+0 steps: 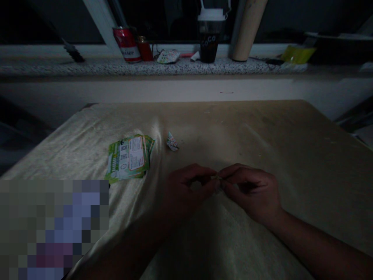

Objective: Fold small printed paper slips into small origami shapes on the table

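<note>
My left hand (188, 186) and my right hand (258, 190) meet over the middle of the table, both closed in a pinch. Between their fingertips is a small pale piece of paper (216, 177), mostly covered by the fingers; its shape is hard to make out in the dim light. Beyond the left hand, a small folded paper piece (173, 142) with printed patterns and a pointed top rests on the cloth. Further left lies a stack of green printed packets or cards (128, 157).
A beige cloth covers the table (262, 136). On the granite windowsill (101, 69) behind stand a red can (127, 44), a smaller red container (145, 49), a patterned paper (168, 56), a lidded black cup (209, 42) and a cardboard tube (249, 29). Pixelation hides the lower left.
</note>
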A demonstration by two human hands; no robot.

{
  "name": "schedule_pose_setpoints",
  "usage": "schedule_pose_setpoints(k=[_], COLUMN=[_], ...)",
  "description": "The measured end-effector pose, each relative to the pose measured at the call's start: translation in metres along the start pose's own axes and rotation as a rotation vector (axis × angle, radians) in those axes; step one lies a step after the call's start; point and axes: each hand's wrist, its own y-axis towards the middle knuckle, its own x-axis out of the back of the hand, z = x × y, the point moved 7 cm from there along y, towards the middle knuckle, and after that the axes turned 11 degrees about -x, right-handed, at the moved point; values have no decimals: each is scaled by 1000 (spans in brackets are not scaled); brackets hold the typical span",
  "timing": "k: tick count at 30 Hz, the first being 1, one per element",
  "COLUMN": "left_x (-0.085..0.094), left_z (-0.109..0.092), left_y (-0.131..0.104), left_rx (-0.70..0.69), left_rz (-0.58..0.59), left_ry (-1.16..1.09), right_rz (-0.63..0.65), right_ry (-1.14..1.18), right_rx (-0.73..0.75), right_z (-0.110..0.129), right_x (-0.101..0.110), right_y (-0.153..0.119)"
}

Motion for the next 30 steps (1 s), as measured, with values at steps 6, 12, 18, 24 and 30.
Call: schedule_pose_setpoints(k=[6,12,18,24,30], left_x=[-1,-4,-1,5,6], left_z=[3,9,2,-5,-8], left_y=[0,3,6,6,4], left_rx=[20,141,86,14,-67], left_rz=[27,142,200,111,68], left_ry=[32,-1,16,62,145], right_rz=[-10,8,43,88,29], right_ry=[-57,-89,-56,48,-10], right_rx=[57,56,26,-30,-53], right_z=[0,-2,-4,-14,-12], right_x=[2,1,-1,-2,2], right_y=[-1,0,1,3,4])
